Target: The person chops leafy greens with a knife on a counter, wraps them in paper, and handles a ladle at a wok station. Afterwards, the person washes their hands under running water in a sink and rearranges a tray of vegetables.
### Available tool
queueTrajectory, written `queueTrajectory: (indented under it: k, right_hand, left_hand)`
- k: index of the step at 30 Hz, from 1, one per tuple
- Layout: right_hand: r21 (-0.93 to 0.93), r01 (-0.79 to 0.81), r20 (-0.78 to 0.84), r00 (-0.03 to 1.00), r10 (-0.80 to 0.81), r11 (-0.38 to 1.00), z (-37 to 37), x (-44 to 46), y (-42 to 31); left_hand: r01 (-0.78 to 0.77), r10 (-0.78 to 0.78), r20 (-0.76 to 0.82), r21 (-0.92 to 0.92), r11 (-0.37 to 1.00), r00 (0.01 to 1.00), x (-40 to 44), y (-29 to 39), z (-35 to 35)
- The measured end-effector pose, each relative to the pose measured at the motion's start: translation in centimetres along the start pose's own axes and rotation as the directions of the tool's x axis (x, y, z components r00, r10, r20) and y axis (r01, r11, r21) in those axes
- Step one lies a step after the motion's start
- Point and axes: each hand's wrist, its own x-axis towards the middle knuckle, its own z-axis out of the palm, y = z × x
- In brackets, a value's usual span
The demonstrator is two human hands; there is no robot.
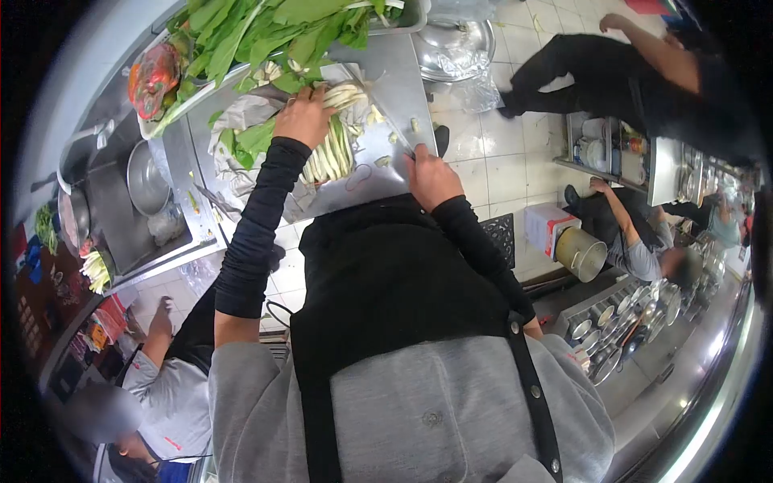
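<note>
My left hand (pixel 304 119) is closed over a bunch of pale leafy-green stalks (pixel 346 95) on a metal worktop (pixel 407 56). My right hand (pixel 433 177) grips a knife (pixel 393 121), its blade slanting up and left beside the stalks. The handle is mostly hidden in my fingers. Below the held bunch, more pale stalks (pixel 328 159) lie side by side. Cut end pieces (pixel 375 115) are scattered near the blade. Green leaves (pixel 251 143) and crumpled paper (pixel 233 113) lie left of my left wrist. A red rubber band (pixel 358 177) rests near the worktop's front edge.
Large leafy greens (pixel 274 32) are heaped at the back. A plastic bag of peppers (pixel 153 80) and a sink with a metal bowl (pixel 149 179) are to the left. A co-worker (pixel 173 386) is at lower left; others (pixel 596 80) are at right, near a large pot (pixel 580 253).
</note>
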Motion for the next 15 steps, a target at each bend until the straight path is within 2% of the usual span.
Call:
queueTrajectory:
  k: [2, 3, 7, 10, 13, 15]
  right_hand:
    - [-0.004, 0.018, 0.011, 1.0, -0.017, 1.0, 0.0, 0.2, 0.1]
    - [0.003, 0.021, 0.02, 1.0, -0.021, 1.0, 0.1, 0.4, 0.2]
    - [0.025, 0.05, 0.014, 0.999, -0.05, 0.998, 0.4, 1.1, 0.7]
    - [0.034, 0.064, 0.006, 0.998, -0.064, 0.997, 0.2, 1.4, 1.1]
    - [0.048, 0.031, -0.016, 0.999, -0.031, 0.998, -0.4, 1.0, 1.1]
    - [0.049, 0.028, -0.03, 0.999, -0.026, 0.998, -1.0, 0.4, 0.5]
  left_hand:
    - [-0.008, 0.007, -0.013, -0.061, 0.998, 1.0, 0.2, -0.6, 0.3]
    - [-0.098, 0.093, -0.098, -0.049, 0.994, 0.991, 0.4, -0.8, 0.3]
    - [-0.084, 0.084, -0.133, 0.005, 0.996, 0.988, 0.9, 0.0, 0.6]
    - [-0.002, 0.008, -0.077, 0.083, 0.997, 0.997, 1.1, 1.1, 0.6]
    - [-0.069, 0.081, -0.07, 0.158, 0.985, 0.994, -0.1, 1.5, 0.7]
    - [-0.09, 0.094, -0.028, 0.138, 0.986, 0.995, -0.5, 1.0, 0.7]
